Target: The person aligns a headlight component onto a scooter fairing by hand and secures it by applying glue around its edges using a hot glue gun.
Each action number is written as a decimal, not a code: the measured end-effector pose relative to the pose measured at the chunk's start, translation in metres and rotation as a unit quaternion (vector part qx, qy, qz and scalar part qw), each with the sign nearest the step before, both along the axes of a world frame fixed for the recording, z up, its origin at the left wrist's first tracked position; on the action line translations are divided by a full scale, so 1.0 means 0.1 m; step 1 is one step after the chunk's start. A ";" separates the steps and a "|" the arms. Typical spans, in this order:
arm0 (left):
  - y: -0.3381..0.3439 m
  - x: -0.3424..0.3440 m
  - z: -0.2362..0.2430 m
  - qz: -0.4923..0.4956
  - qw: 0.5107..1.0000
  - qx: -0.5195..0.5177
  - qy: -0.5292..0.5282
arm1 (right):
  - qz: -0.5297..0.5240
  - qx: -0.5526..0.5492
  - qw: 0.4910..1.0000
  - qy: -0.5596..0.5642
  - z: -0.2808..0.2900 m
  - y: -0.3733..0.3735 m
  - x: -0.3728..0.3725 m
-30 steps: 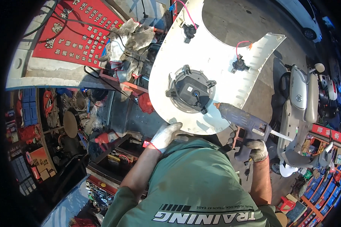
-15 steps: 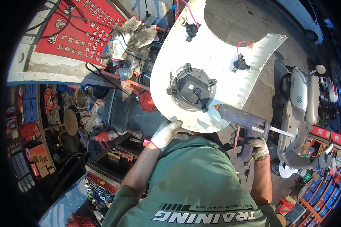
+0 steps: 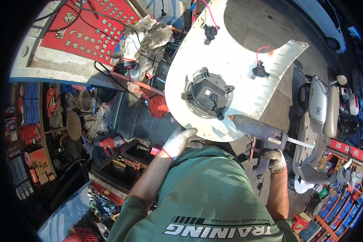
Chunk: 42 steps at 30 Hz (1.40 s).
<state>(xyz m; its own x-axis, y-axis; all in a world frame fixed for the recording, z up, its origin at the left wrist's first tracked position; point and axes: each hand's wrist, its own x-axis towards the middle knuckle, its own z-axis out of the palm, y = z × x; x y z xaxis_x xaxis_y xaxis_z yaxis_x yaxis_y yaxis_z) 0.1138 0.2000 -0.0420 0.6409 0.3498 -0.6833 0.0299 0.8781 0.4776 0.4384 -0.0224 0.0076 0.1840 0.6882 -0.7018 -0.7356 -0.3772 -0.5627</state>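
A large white curved plastic panel (image 3: 234,48), probably a vehicle body panel, lies in front of me with its inner side up. A round black lamp-like housing (image 3: 207,94) is mounted in it. My left hand (image 3: 179,141), in a pale knit glove, grips the panel's near edge, thumb on top. My right hand (image 3: 275,160), also gloved, is closed round the handle of a dark hot glue gun (image 3: 262,131). A white glue stick (image 3: 300,142) sticks out of the gun's back. The orange-brown nozzle points left, just right of the housing's lower foot; contact is unclear.
Two small black fittings, one at the top (image 3: 210,34) and one at the right (image 3: 260,70), carry pink-red wires. Work gloves (image 3: 149,38) are heaped beyond the panel's left side. A scooter (image 3: 320,113) stands to the right. An open tool compartment (image 3: 127,163) lies left of me.
The whole view has shifted slightly. Both hands keep their grips, and the glue gun's nozzle stays close to the same foot of the black housing.
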 end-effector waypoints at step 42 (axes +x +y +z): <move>0.67 0.85 0.51 -0.686 0.437 0.561 0.156 | -0.033 0.097 0.993 -0.052 -0.70 -0.70 0.02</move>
<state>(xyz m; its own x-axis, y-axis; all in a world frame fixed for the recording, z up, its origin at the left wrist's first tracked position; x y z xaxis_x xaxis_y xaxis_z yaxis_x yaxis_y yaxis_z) 0.1991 0.2666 0.0090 0.7109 0.0093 -0.7032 0.3769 -0.8492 0.3698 0.4408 -0.0923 -0.0627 0.2981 0.7928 -0.5317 -0.6899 -0.2060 -0.6940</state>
